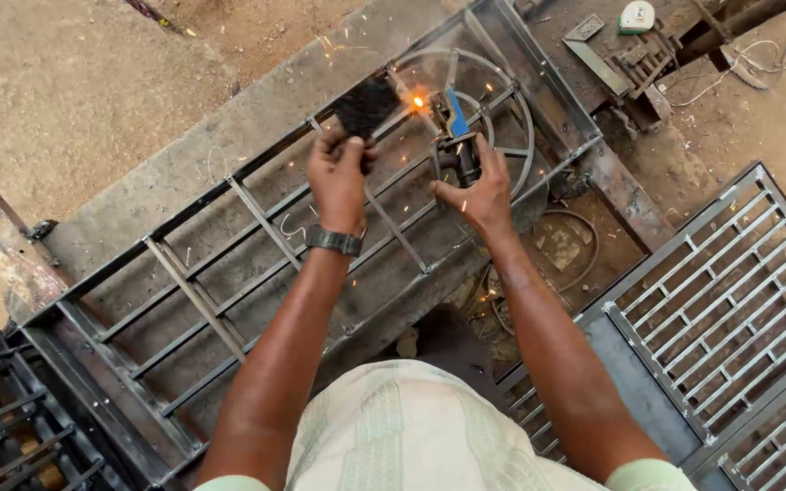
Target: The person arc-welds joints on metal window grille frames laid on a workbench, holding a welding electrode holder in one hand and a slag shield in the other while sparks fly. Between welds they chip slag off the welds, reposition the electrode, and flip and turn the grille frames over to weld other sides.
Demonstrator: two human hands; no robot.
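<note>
the electrode holder (459, 145) sits clamped in your right hand (479, 193), its rod sparking on the ring (522, 109) at the metal frame's (229, 264) far end. your left hand (338, 177) grips a dark shield (366, 105) beside the arc. the frame overhangs the tabletop (184, 164); a grille (730, 309) crowds your right, bare ground lies left.
</note>
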